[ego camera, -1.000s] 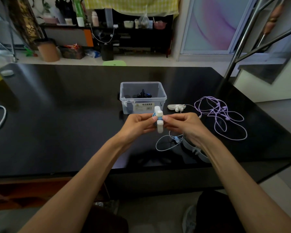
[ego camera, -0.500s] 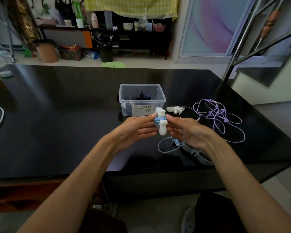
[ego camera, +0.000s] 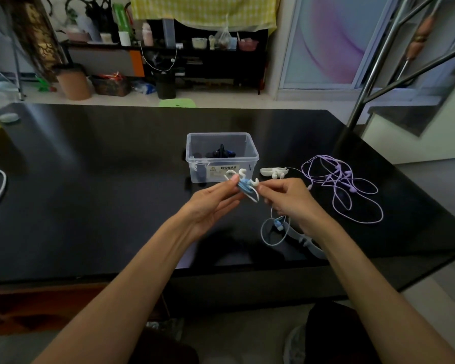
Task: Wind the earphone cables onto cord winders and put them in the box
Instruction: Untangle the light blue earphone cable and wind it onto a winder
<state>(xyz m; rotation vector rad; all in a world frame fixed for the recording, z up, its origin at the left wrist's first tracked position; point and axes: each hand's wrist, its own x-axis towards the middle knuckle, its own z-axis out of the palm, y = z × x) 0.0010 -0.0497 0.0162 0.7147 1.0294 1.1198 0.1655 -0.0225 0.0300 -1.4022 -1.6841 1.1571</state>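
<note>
Left hand (ego camera: pixel 210 203): pinches white cord winder (ego camera: pixel 243 183), blue cable (ego camera: pixel 273 233) partly wound.
Right hand (ego camera: pixel 289 200): fingers curled, apparently pinching that cable.
Box (ego camera: pixel 221 156): just behind.

Label (ego camera: pixel 225 171) on box (ego camera: pixel 195 164): "收纳盒"

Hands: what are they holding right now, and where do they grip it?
Left hand pinches the white cord winder at its wrapped middle; right hand pinches the blue earphone cable beside it.
</note>
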